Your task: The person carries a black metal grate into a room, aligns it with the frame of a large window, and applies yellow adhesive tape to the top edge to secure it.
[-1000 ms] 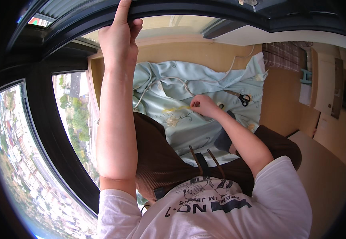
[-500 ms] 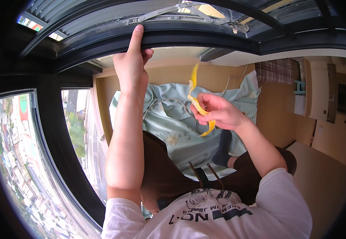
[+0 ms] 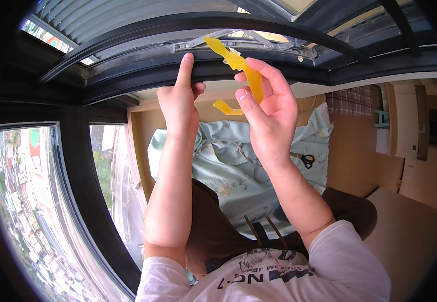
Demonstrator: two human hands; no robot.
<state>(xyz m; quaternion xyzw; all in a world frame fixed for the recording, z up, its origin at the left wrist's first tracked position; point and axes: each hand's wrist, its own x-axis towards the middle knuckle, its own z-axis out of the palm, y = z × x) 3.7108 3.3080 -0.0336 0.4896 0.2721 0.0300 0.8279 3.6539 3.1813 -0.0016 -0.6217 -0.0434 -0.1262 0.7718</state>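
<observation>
My left hand (image 3: pixel 178 100) is closed on the black lower window frame (image 3: pixel 138 79). Its thumb presses upright against the face of the frame, and the other fingers curl by the lower edge. To its right, my right hand (image 3: pixel 275 113) pinches a limp, curling yellow strip (image 3: pixel 254 86) between thumb and fingers. Crumpled whitish bits cling near its upper part; whether it is tape or peel I cannot tell. The strip's upper end hangs in front of a metal window stay (image 3: pixel 193 44), and its lower end bends left below the frame.
A pale green patterned cloth (image 3: pixel 223 166) covers the surface beneath my arms, with black-handled scissors (image 3: pixel 307 160) on it. At the left, window panes (image 3: pixel 25 201) show buildings far below. A black bar (image 3: pixel 198 21) of the open window crosses above my hands.
My right hand has risen toward the window frame with the yellow strip, uncovering the scissors. My left hand stays on the frame; the view has shifted slightly.
</observation>
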